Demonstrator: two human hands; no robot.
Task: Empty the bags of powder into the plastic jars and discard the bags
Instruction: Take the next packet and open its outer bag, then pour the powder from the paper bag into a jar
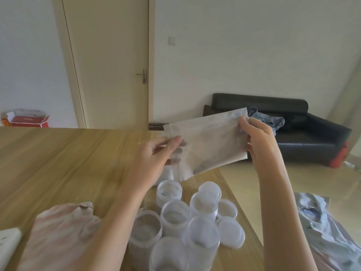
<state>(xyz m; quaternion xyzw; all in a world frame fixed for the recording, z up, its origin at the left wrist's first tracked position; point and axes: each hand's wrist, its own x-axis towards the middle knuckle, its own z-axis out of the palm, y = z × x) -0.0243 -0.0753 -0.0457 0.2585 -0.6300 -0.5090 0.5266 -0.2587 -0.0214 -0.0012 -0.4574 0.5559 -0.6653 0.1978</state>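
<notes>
Both hands hold a flat, translucent bag of powder (209,141) up in the air above the table, tilted with its right end higher. My left hand (154,155) pinches its left edge, thumb in front and fingers behind the film. My right hand (259,139) grips the bag's right end. Below them stands a cluster of several clear plastic jars (173,214) on the wooden table (58,159), some holding greyish powder. Loose round lids (230,231) lie beside them on the right. More white bags (170,174) lie on the table just behind the jars, partly hidden.
A pinkish cloth (58,231) lies at the near left of the table, with a white object (7,241) at the left edge. Crumpled patterned fabric (328,227) sits at lower right beyond the table's right edge. A black sofa (293,132) stands behind.
</notes>
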